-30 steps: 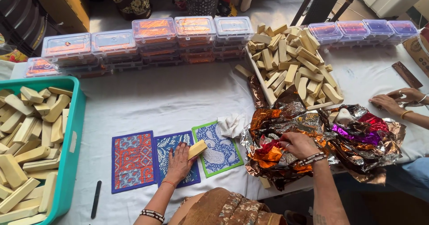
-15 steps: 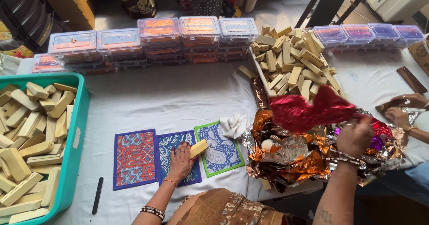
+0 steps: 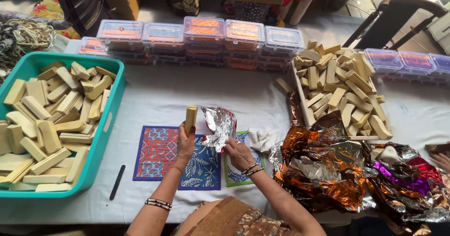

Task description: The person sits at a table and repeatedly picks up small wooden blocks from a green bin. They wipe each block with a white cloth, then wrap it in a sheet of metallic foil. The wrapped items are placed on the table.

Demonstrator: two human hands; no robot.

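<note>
My left hand (image 3: 185, 143) holds a pale yellow bar (image 3: 191, 117) upright above three patterned mats (image 3: 157, 157). My right hand (image 3: 238, 152) pinches a crumpled silver foil sheet (image 3: 220, 126) just right of the bar. Both hands hover over the white-covered table (image 3: 159, 95). A heap of copper, red and purple foil sheets (image 3: 347, 170) lies to the right of my right hand.
A teal tub (image 3: 111, 109) full of pale bars sits at the left. A white tray (image 3: 300, 100) heaped with bars stands at the right. Clear lidded boxes (image 3: 206, 32) line the back. A black pen (image 3: 117, 182) lies by the tub. Another person's hand (image 3: 440, 158) shows at the right edge.
My left hand lifted the bar off the mats and stood it upright. My right hand dropped the red foil and came left holding a silver sheet.
</note>
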